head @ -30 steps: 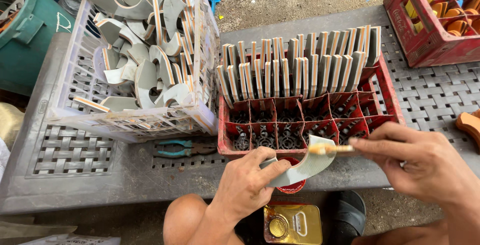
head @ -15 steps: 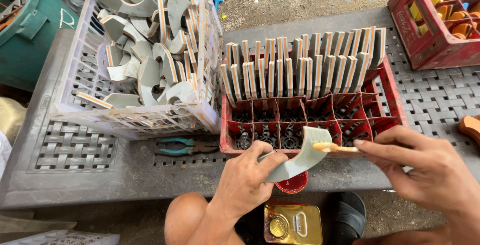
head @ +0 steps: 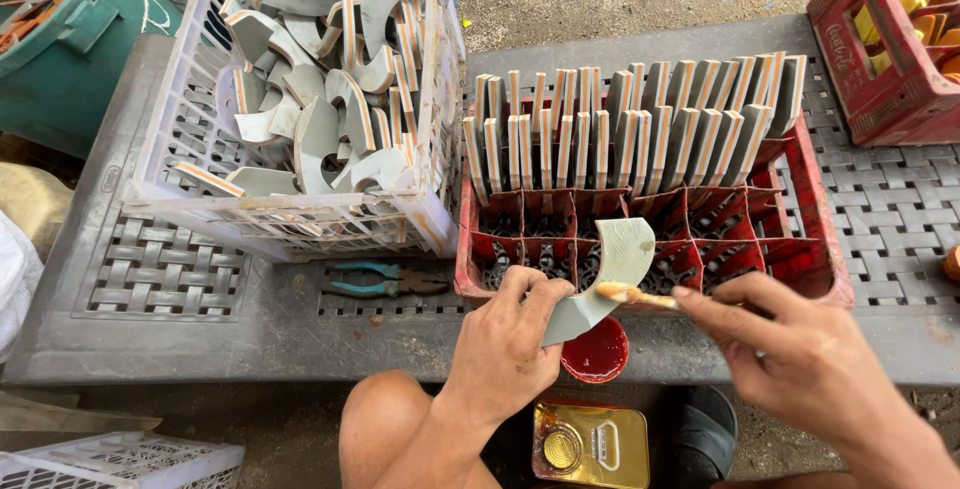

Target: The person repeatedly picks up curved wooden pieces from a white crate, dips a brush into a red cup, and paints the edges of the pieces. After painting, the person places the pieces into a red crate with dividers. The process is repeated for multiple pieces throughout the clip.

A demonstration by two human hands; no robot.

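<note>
- left hand has its fingers pinched around the lower end of a curved grey pad, holding it tilted up over the front edge of the grey plastic table.
- right hand pinches a thin brush between thumb and fingertips, tip touching the pad's face. looks like the coating step, mid-stroke i'd guess.
- small red cup sits right under the pad, a gold tin below the table edge.
- next move probably needs a free slot in the red crate: its back rows are packed with upright pads, its front compartments show only dark bits at the bottom.
- white basket at the left holds a loose heap of the same curved pieces; blue pliers lie in front of it.
</note>
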